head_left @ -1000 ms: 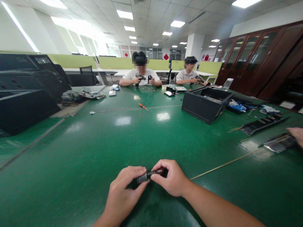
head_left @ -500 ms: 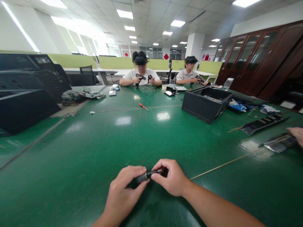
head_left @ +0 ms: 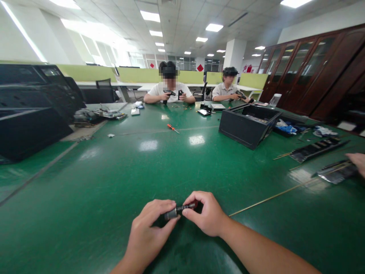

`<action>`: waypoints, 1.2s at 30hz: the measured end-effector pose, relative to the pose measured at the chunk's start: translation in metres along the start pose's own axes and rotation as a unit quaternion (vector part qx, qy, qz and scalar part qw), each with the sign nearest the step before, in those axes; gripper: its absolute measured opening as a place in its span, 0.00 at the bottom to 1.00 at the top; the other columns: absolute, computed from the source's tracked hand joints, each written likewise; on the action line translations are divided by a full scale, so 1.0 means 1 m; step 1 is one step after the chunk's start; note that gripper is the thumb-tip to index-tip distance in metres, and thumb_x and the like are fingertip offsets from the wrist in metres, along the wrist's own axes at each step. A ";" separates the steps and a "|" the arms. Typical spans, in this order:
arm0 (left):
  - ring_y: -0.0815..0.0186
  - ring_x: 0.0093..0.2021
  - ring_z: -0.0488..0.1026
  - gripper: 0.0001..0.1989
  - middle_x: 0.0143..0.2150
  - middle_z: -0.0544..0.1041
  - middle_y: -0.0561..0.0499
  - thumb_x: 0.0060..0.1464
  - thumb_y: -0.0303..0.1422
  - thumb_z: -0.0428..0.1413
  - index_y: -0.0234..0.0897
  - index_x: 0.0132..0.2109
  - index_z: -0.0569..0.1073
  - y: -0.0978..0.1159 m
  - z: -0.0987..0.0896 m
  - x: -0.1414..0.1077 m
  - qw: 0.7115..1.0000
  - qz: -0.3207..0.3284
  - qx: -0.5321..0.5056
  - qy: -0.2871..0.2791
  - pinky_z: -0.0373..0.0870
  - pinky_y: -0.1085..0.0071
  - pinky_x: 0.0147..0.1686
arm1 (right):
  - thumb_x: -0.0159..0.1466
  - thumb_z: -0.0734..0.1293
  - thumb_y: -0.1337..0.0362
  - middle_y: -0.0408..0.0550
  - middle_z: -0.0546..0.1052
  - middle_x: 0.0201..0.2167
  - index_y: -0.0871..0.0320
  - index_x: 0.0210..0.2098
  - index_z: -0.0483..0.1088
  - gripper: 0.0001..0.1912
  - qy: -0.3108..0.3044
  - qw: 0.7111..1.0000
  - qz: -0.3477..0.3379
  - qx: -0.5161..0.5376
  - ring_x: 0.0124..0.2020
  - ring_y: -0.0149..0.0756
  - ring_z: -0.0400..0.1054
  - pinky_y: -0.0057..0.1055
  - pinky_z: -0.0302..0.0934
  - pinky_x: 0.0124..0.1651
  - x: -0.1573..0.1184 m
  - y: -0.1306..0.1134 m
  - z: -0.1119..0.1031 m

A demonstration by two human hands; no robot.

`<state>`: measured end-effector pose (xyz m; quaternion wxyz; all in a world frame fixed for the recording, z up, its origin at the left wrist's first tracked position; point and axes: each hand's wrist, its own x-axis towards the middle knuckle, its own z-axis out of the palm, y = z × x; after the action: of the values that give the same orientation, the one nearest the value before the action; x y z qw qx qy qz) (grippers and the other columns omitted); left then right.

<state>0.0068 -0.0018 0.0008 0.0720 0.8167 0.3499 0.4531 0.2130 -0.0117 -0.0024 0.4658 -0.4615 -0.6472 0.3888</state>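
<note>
Low in the middle of the head view, a dark cylindrical part point(head_left: 171, 214) with a narrow ringed shaft lies crosswise between my hands. My left hand point(head_left: 151, 228) pinches its thick grey end between thumb and fingers. The thumb and forefinger of my right hand point(head_left: 203, 213) close on the thin shaft at the other end, where something reddish shows, partly hidden by the fingers. A long thin brass-coloured rod point(head_left: 265, 199) lies on the green table point(head_left: 114, 182), running from beside my right wrist toward the right.
An orange screwdriver point(head_left: 171, 127) lies mid-table. A black computer case point(head_left: 245, 127) stands right of it, with dark trays point(head_left: 313, 150) and rods nearer. Another person's hand point(head_left: 357, 163) is at the right edge. Dark cases point(head_left: 31, 129) stand left. Two people sit opposite.
</note>
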 end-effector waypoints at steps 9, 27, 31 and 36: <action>0.62 0.39 0.81 0.07 0.39 0.82 0.50 0.57 0.32 0.63 0.41 0.44 0.78 0.001 0.000 0.000 1.000 0.001 0.003 0.003 0.79 0.68 0.40 | 0.56 0.72 0.66 0.43 0.76 0.25 0.59 0.31 0.76 0.03 0.006 1.000 -0.004 0.005 0.27 0.33 0.68 0.27 0.61 0.32 -0.001 -0.001 -0.001; 0.63 0.40 0.80 0.07 0.40 0.82 0.50 0.57 0.32 0.63 0.41 0.44 0.78 0.000 0.000 0.000 1.000 -0.001 0.004 0.010 0.78 0.69 0.42 | 0.56 0.71 0.66 0.44 0.76 0.25 0.59 0.30 0.75 0.03 0.024 0.999 0.000 0.020 0.27 0.33 0.68 0.27 0.61 0.32 -0.001 -0.001 0.000; 0.63 0.41 0.80 0.08 0.40 0.82 0.51 0.57 0.31 0.63 0.40 0.45 0.78 -0.001 0.000 -0.001 1.000 0.001 0.003 0.007 0.78 0.70 0.42 | 0.56 0.71 0.66 0.44 0.76 0.25 0.59 0.30 0.75 0.03 0.024 0.999 0.002 0.021 0.27 0.33 0.68 0.28 0.61 0.32 -0.001 -0.001 0.000; 0.64 0.41 0.80 0.08 0.40 0.82 0.51 0.57 0.31 0.63 0.41 0.45 0.78 -0.001 -0.001 -0.001 1.000 0.001 0.004 0.005 0.78 0.70 0.43 | 0.56 0.71 0.66 0.44 0.76 0.25 0.59 0.31 0.75 0.03 0.027 0.999 -0.001 0.018 0.27 0.34 0.68 0.28 0.61 0.33 -0.001 0.000 0.000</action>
<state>0.0053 -0.0018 0.0002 0.0668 0.8152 0.3513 0.4556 0.2135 -0.0127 -0.0023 0.4916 -0.4627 -0.6275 0.3878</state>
